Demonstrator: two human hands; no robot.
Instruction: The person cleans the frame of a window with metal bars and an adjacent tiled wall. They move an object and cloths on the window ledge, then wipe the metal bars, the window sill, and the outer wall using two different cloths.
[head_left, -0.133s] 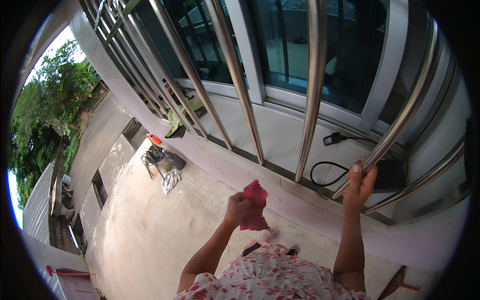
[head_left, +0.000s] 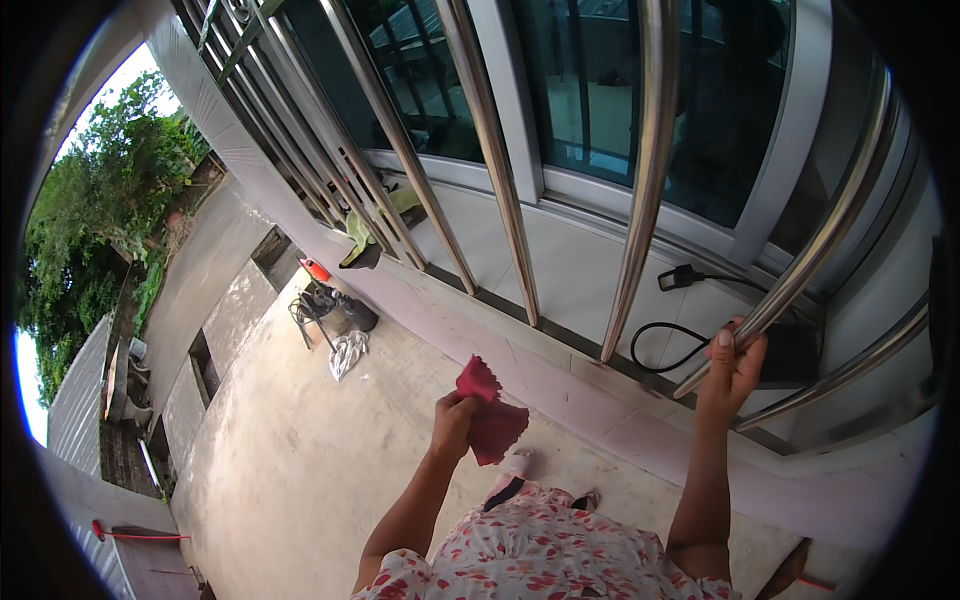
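A dark red cloth [head_left: 497, 428] with ragged edges hangs from my left hand [head_left: 455, 425], pinched between thumb and fingers above the concrete floor. On the right, my right hand [head_left: 732, 372] is wrapped round the lower end of a shiny metal bar [head_left: 815, 265], one of several upright bars in a window grille. Behind that hand, on the tiled sill [head_left: 575, 262], lie a black cable [head_left: 648, 328] with a plug-like end [head_left: 680, 278] and a dark flat box [head_left: 790, 358], partly hidden by the hand and bar.
Sliding glass windows [head_left: 580, 90] in pale frames stand behind the bars. A yellow-green cloth [head_left: 362, 235] lies at the sill's far left. Down on the concrete floor [head_left: 300, 460], a dark bundle [head_left: 345, 312] and a whitish cloth [head_left: 349, 355] sit by the wall. Greenery [head_left: 95, 220] grows at far left.
My left hand has shifted slightly left, and the red cloth has swung and folded differently. My right hand still grips the same bar. The whole view has shifted a little.
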